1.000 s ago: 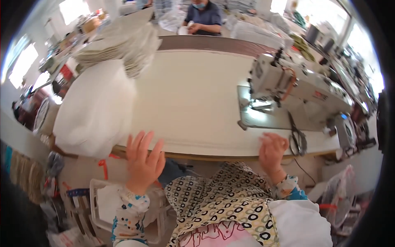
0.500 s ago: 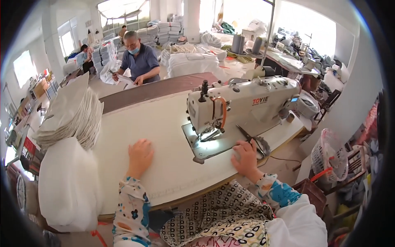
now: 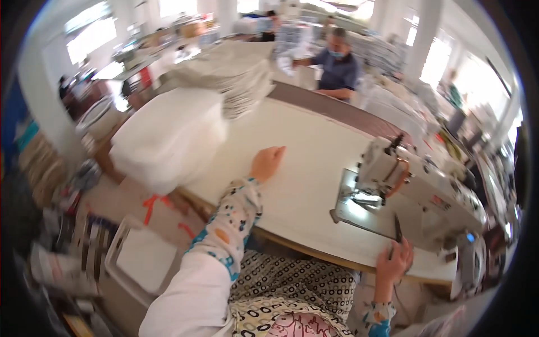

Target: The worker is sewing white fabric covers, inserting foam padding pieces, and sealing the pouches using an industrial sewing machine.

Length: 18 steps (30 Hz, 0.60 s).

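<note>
- The left hand (image 3: 267,164) is over the middle of the pale surface (image 3: 303,194), near the white padding stack (image 3: 168,132); its fingers look narrow, drawn together, though I cannot tell whether they hold anything.
- The right hand (image 3: 394,262) is over the handles of the scissors (image 3: 398,227) at the surface's near edge; its fingers are bent over them, but I cannot tell whether they grip.
- The scissors lie just beside the sewing machine (image 3: 432,196), blades pointing away from the person; the machine's lamp lights its metal plate (image 3: 362,210).
- Behind the padding is a pile of grey-white fabric pieces (image 3: 238,70); across the surface sits a masked co-worker (image 3: 338,70).
</note>
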Available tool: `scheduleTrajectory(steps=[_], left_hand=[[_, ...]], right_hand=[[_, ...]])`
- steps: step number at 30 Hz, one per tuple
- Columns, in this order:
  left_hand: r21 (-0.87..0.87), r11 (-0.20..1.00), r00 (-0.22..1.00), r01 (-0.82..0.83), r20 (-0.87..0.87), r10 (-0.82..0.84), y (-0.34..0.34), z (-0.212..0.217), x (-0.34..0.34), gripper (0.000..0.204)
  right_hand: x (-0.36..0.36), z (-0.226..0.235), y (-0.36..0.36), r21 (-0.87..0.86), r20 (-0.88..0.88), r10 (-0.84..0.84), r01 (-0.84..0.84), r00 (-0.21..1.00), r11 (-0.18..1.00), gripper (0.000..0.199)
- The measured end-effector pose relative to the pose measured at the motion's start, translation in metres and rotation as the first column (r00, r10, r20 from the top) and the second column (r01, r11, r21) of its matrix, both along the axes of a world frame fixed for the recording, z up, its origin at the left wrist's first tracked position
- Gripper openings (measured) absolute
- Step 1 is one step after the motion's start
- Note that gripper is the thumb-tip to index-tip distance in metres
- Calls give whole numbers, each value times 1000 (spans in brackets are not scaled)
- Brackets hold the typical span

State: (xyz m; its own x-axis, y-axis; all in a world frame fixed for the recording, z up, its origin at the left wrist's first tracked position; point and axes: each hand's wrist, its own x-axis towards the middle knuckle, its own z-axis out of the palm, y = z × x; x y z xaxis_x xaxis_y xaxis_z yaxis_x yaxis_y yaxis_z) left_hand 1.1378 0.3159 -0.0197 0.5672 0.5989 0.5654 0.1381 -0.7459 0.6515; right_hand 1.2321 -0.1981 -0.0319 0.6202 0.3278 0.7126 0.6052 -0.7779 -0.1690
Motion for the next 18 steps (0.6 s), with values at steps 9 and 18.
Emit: scheduleTrajectory(steps=[9, 18], left_hand=[[-33, 999, 991, -13, -130, 9, -54, 9, -64, 34], [321, 868, 923, -378, 62, 379, -46, 161, -179, 13]], right_hand=[[68, 13, -6, -48, -234, -55, 45, 971, 998, 31], [69, 13, -11, -161, -248, -113, 74, 962, 984, 34]])
